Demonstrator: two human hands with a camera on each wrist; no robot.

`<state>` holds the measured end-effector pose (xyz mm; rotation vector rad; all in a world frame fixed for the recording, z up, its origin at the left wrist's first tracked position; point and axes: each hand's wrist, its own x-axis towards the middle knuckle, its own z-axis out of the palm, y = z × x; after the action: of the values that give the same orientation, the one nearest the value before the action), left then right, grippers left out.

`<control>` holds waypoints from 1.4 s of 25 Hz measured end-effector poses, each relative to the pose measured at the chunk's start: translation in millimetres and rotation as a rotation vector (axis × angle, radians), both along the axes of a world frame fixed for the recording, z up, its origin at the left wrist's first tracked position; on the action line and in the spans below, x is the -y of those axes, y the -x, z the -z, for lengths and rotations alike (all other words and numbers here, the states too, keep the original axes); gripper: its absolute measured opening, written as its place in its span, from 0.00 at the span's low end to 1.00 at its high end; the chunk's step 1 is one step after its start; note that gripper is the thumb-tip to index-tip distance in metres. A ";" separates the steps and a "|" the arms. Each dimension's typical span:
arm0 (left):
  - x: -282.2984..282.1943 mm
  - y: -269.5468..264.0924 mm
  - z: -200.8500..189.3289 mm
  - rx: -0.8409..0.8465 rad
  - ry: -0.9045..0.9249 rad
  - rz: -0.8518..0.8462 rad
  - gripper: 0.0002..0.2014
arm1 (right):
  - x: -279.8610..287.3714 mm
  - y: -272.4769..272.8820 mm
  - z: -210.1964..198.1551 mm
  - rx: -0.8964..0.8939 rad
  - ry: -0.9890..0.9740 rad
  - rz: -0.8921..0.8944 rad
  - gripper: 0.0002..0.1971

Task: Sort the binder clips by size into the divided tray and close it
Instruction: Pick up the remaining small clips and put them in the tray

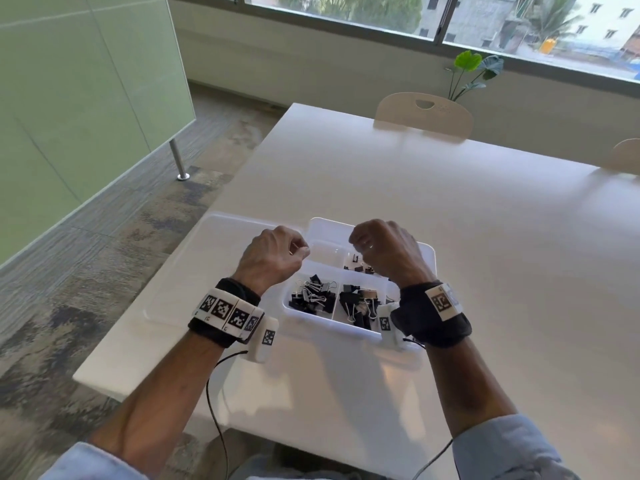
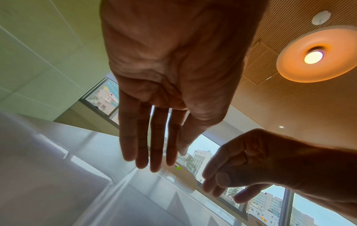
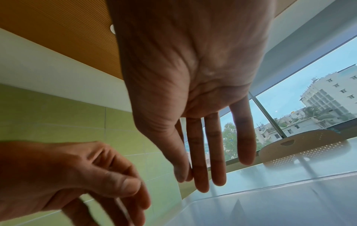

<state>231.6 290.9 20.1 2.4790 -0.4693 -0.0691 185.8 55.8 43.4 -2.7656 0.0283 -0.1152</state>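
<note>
A clear divided tray [image 1: 427,258] sits on the white table, its clear lid [image 1: 207,265] lying open flat to the left. Black binder clips fill the near left compartment [image 1: 313,296], bigger ones the near right [image 1: 360,304], and small ones lie in the far right [image 1: 360,266]. The far left compartment [image 1: 323,252] looks bare. My left hand [image 1: 294,251] hovers over the tray's left edge and my right hand [image 1: 363,240] over its far side. In the wrist views the left fingers [image 2: 152,145] and right fingers [image 3: 208,160] hang straight and hold nothing.
The table's left edge [image 1: 166,271] lies close beside the lid, with carpet below. Two pale chairs [image 1: 424,112] stand at the far side. A glass partition [image 1: 86,98] is at the left. Thin cables [image 1: 214,393] hang from my wrist bands.
</note>
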 end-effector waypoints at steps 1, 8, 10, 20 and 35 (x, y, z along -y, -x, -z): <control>-1.2 0.3 0.5 0.004 -0.003 0.000 0.08 | 5.0 -1.1 -1.0 0.009 -0.003 0.021 0.10; 11.0 1.3 -1.1 0.016 0.005 0.058 0.08 | 20.1 -9.6 5.1 -0.033 0.020 0.075 0.11; 12.4 -0.4 -0.5 0.021 0.008 0.052 0.08 | 19.7 -11.4 7.1 -0.030 0.028 0.057 0.10; 63.7 -16.7 -7.0 -0.050 -0.097 0.232 0.06 | 41.5 -25.8 25.3 -0.271 0.145 0.102 0.10; 109.4 -42.1 4.4 -0.184 -0.240 0.342 0.18 | 36.3 -48.0 43.8 -0.391 0.441 -0.018 0.10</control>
<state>273.6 181.4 15.7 2.5627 -0.8416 -0.5141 233.8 19.5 -0.4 -3.1791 0.0898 0.4807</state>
